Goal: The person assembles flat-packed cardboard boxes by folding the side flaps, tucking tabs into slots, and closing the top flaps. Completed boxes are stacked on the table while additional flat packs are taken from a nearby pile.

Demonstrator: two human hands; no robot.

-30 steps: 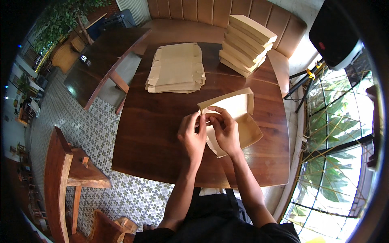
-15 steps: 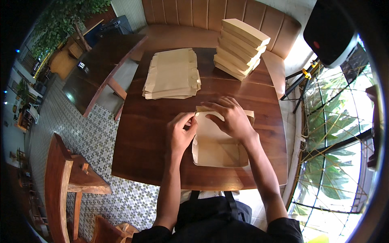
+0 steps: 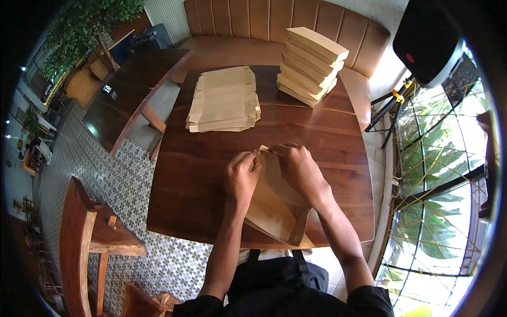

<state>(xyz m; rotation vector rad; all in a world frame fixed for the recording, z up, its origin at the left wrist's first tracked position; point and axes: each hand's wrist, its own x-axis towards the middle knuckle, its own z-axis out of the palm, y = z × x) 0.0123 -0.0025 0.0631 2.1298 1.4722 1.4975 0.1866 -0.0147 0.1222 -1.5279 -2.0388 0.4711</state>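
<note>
A brown cardboard box (image 3: 274, 214), partly folded up, lies turned at an angle near the front of the wooden table. Its far corner is between my two hands. My left hand (image 3: 243, 177) is closed on the box's left wall by that corner, thumb and fingers pinched. With curled fingers my right hand (image 3: 300, 171) grips the edge on the other side of the corner. The right hand and wrist cover part of the box's right side. Beyond my hands lies a pile of flat cardboard box blanks (image 3: 224, 100). Several folded boxes (image 3: 311, 66) are stacked at the far right.
The dark wooden table (image 3: 185, 179) has its front edge close to my body. A brown padded bench (image 3: 237, 47) curves behind it. At the right stand a black speaker (image 3: 430, 45) on a stand and a barred window. Another table (image 3: 132, 90) and a wooden chair (image 3: 79, 248) are leftward.
The box has turned, so its far corner now points away from me and its near end reaches the table's front edge. My right hand has come down and closed at that corner, nearer my left.
</note>
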